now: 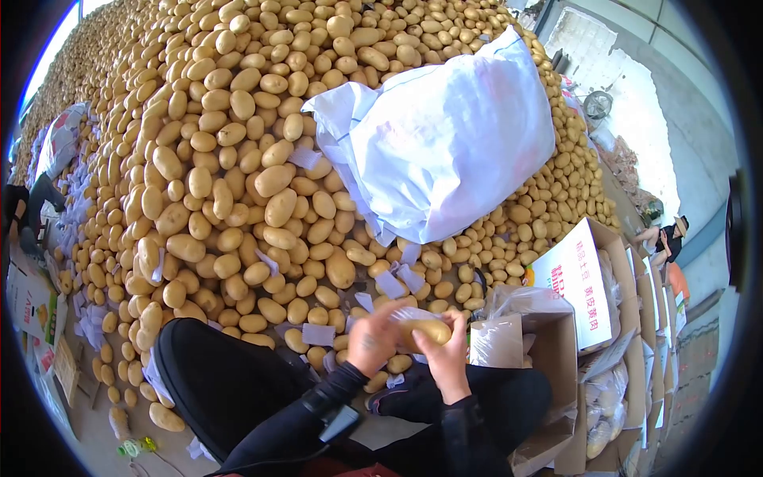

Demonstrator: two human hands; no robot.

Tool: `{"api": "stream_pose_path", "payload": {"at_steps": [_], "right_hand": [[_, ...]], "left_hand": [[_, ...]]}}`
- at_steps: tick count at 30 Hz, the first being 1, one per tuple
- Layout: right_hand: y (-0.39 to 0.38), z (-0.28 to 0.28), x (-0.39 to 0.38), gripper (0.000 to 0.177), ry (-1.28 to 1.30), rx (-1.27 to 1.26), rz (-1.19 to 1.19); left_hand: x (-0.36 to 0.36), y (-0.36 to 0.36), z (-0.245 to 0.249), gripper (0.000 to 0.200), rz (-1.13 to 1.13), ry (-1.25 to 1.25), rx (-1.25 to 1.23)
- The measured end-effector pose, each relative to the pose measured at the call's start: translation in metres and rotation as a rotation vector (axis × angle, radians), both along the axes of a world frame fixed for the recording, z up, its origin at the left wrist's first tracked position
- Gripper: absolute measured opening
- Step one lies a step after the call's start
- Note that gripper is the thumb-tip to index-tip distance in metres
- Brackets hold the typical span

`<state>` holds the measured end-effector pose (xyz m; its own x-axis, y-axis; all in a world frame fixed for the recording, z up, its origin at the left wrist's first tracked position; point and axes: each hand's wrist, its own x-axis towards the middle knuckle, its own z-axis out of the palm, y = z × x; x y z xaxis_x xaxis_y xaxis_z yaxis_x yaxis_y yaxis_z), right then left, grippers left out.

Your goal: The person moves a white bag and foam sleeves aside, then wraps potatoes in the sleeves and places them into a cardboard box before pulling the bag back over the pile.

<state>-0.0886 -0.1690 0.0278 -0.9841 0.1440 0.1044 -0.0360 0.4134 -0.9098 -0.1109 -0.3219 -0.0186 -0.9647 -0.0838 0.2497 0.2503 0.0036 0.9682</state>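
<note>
My right hand (447,355) is closed around a yellow potato (430,331), thumb along its near side. A thin pale wrapper (408,313) covers the potato's upper left part. At that end my left hand (373,340), slightly blurred, has its fingers curled onto the wrapper. Both hands are above my lap, in front of the potato pile (230,183). Pale paper squares (318,335) lie on the potatoes nearby. Just right of my right hand is an open cardboard box (554,350) lined with clear plastic.
A large white sack (445,143) rests on the pile. More cartons line the right, one holding wrapped potatoes (606,405) and one with a printed white flap (574,286). A person (671,238) sits far right; another person's dark-clothed leg (44,195) shows at left.
</note>
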Motion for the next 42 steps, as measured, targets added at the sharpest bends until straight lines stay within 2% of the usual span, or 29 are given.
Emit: {"api": "stream_pose_path", "payload": {"at_steps": [1, 2, 4, 5, 6, 7, 8, 10, 12, 14, 15, 16, 19, 20, 22, 24, 26, 28, 29, 31, 32, 34, 36, 37, 38, 39, 40, 41, 42], "right_hand": [[0.002, 0.013, 0.001, 0.073, 0.153, 0.297, 0.008], [0.013, 0.013, 0.001, 0.071, 0.246, 0.428, 0.000], [0.056, 0.028, 0.001, 0.054, 0.168, 0.446, -0.030], [0.068, 0.060, 0.004, 0.050, 0.158, 0.603, -0.125], [0.101, 0.063, 0.003, 0.051, 0.195, 0.715, -0.219], [0.143, 0.059, 0.002, 0.050, 0.161, 0.647, -0.281], [0.155, 0.084, 0.007, 0.050, 0.097, 0.798, -0.354], [0.207, 0.091, 0.010, 0.046, -0.022, 1.245, -0.429], [0.254, 0.077, 0.000, 0.039, -0.189, 1.347, -0.461], [0.208, 0.073, -0.041, 0.033, 0.057, 1.278, -0.347], [0.179, 0.059, -0.067, 0.030, 0.126, 1.093, -0.283], [0.151, 0.047, -0.091, 0.030, 0.087, 1.006, -0.136], [0.067, -0.034, -0.164, 0.037, -0.217, 0.442, 0.399], [0.037, -0.068, -0.185, 0.039, -0.374, 0.267, 0.429], [-0.025, -0.121, -0.235, 0.043, -0.282, 0.179, 0.494], [-0.099, -0.142, -0.282, 0.050, -0.044, 0.145, 0.453], [-0.158, -0.166, -0.336, 0.059, 0.184, 0.189, 0.518], [-0.209, -0.169, -0.370, 0.068, 0.424, 0.418, 0.466], [-0.223, -0.165, -0.378, 0.068, 0.409, 0.410, 0.472], [-0.240, -0.154, -0.386, 0.071, 0.101, 0.828, 0.517], [-0.238, -0.152, -0.383, 0.071, 0.100, 0.831, 0.522], [-0.219, -0.139, -0.372, 0.070, 0.103, 0.733, 0.529], [-0.179, -0.167, -0.363, 0.071, 0.193, 0.323, 0.409], [-0.157, -0.135, -0.335, 0.063, -0.355, -0.305, 0.372], [-0.129, -0.133, -0.319, 0.054, -0.452, -0.493, 0.331], [-0.107, -0.117, -0.297, 0.044, -0.542, -0.665, 0.328], [-0.076, -0.126, -0.281, 0.045, -0.649, -0.736, 0.295], [-0.044, -0.141, -0.266, 0.049, -0.830, -0.850, 0.163], [-0.032, -0.138, -0.240, 0.061, -0.816, -0.943, 0.099]], "left_hand": [[0.006, 0.009, 0.009, 0.036, -0.027, 0.172, -0.306], [0.015, 0.015, 0.021, 0.044, -0.058, 0.338, -0.612], [0.022, 0.023, 0.031, 0.051, -0.187, 0.218, -0.453], [0.022, 0.026, 0.008, 0.047, -0.172, 0.082, -0.347], [0.018, 0.024, -0.035, 0.039, -0.099, 0.021, -0.417], [0.014, 0.016, -0.091, 0.026, -0.066, -0.026, -0.596], [0.007, 0.000, -0.119, 0.017, -0.046, 0.026, -0.534], [-0.006, -0.016, -0.166, 0.022, 0.106, -0.206, -0.642], [-0.022, -0.023, -0.180, 0.034, 0.080, -0.151, -0.690], [-0.038, -0.014, -0.196, 0.037, -0.037, -0.158, -0.807], [-0.042, -0.007, -0.205, 0.040, -0.162, -0.160, -0.923], [-0.045, 0.000, -0.215, 0.040, -0.167, -0.173, -0.919], [-0.055, 0.012, -0.234, 0.044, -0.357, -0.241, -1.052], [-0.055, 0.010, -0.228, 0.044, -0.355, -0.251, -1.051], [-0.055, 0.001, -0.218, 0.044, -0.265, -0.185, -0.884], [-0.050, 0.001, -0.245, 0.044, -0.358, -0.216, -0.912], [-0.049, 0.007, -0.254, 0.043, -0.337, -0.231, -0.816], [-0.044, 0.007, -0.258, 0.035, -0.230, -0.224, -0.766], [-0.044, 0.005, -0.257, 0.031, -0.229, -0.289, -0.696], [-0.043, 0.008, -0.258, 0.023, -0.225, -0.307, -0.622], [-0.044, 0.008, -0.258, 0.019, -0.228, -0.263, -0.622], [-0.047, 0.008, -0.240, 0.013, -0.274, -0.531, -0.506], [-0.051, 0.013, -0.250, 0.010, -0.181, -0.501, -0.418], [-0.060, 0.012, -0.245, 0.010, -0.006, -0.576, 0.082], [-0.069, 0.008, -0.238, 0.011, 0.161, -0.626, 0.584], [-0.078, -0.004, -0.221, 0.010, 0.140, -0.686, 0.741], [-0.088, -0.018, -0.204, 0.010, 0.113, -0.746, 0.897], [-0.096, -0.023, -0.196, 0.009, 0.143, -0.752, 1.089], [-0.098, -0.035, -0.174, 0.013, 0.073, -0.722, 1.220]]}}
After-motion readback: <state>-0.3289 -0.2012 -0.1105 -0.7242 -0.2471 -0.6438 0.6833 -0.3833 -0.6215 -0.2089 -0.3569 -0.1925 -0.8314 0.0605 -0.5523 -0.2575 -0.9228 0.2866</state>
